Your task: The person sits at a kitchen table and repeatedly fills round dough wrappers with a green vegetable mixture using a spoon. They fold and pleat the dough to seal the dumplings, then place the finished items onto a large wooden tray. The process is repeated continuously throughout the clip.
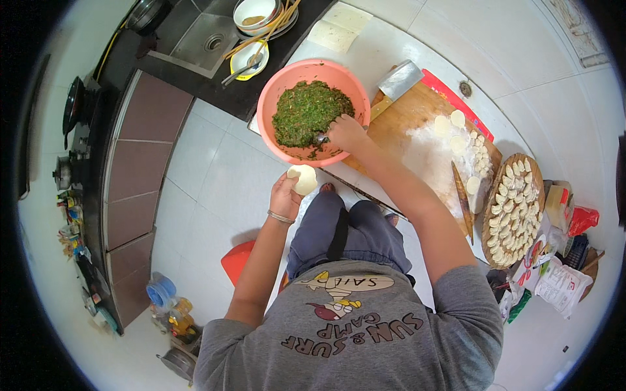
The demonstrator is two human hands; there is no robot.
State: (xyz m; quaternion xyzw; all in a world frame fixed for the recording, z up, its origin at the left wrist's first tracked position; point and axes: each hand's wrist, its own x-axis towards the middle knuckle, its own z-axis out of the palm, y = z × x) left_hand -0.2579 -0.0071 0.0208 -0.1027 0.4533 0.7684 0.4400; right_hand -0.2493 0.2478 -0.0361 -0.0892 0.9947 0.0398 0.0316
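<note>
My left hand [285, 195] holds a round, thin dough wrapper [303, 180] by its edge, just in front of a pink basin [267, 104]. Chopped green filling [306, 112] fills much of that basin. Over the basin's right side, my right hand [345, 133] is closed on a metal utensil [321, 139] that dips into the filling; its end is buried, so I take it for a spoon. On the floured wooden board [411, 140] to the right lie several flat wrappers [441, 126], small dough pieces [481, 156] and a tapered rolling pin [462, 195].
A cleaver [399, 81] rests at the board's far edge. Shaped dumplings cover a round tray [514, 212] at the right. Bowls with chopsticks [257, 19] stand by the sink [205, 42] at the far left. A red stool [237, 262] is beside my left arm.
</note>
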